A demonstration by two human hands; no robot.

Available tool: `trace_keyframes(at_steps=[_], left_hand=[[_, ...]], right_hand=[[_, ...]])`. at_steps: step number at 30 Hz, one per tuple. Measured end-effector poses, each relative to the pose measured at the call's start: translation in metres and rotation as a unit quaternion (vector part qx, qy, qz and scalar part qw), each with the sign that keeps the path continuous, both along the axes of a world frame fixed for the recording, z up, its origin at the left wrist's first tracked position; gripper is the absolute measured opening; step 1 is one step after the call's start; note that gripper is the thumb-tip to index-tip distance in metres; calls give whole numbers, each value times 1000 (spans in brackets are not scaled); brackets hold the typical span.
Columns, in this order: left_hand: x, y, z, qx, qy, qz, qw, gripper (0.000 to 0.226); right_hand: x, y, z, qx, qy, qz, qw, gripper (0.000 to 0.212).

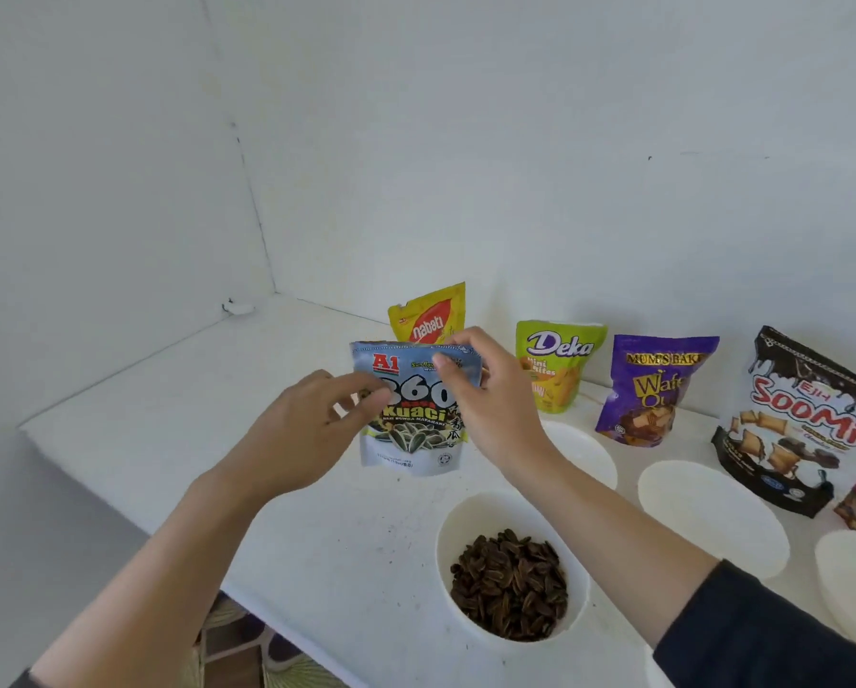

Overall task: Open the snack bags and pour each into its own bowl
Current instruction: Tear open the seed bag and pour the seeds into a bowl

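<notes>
Two hands are seen at the centre of the frame on a grey-blue sunflower seed bag (412, 414), which is stood upright on the white table (167, 414). The bag's upper right corner is pinched by the right hand (485, 389), thumb in front and fingers curled behind, while its left edge is touched by the partly closed fingers of the left hand (311, 429); whether a firm grip is kept there cannot be told. The bag is probably steadied this way so that it stands without tipping. Just below, at lower centre, a white bowl (512, 571) is filled with dark seeds, so this bag is judged already emptied and is likely being set aside. Along the wall, from centre to right edge, a yellow Nabati bag (428, 315), a green Deka bag (557, 365), a purple wafer bag (654, 389) and a dark Soomi bag (803, 419) are lined up, apparently unopened. In front of them empty bowls (709, 513) are laid, presumably one for each bag.
</notes>
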State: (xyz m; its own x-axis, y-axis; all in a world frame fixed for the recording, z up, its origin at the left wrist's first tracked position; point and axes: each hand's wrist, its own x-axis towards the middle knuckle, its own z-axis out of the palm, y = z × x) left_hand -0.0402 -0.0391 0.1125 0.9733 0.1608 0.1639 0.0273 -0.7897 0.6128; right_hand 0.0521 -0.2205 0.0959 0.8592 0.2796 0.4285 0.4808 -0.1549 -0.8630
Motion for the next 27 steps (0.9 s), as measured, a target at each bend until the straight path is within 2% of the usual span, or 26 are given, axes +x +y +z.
trace_keyframes(at_steps=[6,14,18,27], left_hand=[[-71,-4,21,-49,-35,107,993,20],[-213,-16,-7,-68,-5,291,954,22],[-288,-20,-36,-82,36,370,925,24],[-395,-14,-138,-183,92,484,851,22]], right_hand=[[-35,28,6,5,21,111,994,7],[-129,81,-21,-6,101,271,957,5],[-197,109,-56,-40,149,342,927,5],[-309,167,-179,-144,148,435,876,6]])
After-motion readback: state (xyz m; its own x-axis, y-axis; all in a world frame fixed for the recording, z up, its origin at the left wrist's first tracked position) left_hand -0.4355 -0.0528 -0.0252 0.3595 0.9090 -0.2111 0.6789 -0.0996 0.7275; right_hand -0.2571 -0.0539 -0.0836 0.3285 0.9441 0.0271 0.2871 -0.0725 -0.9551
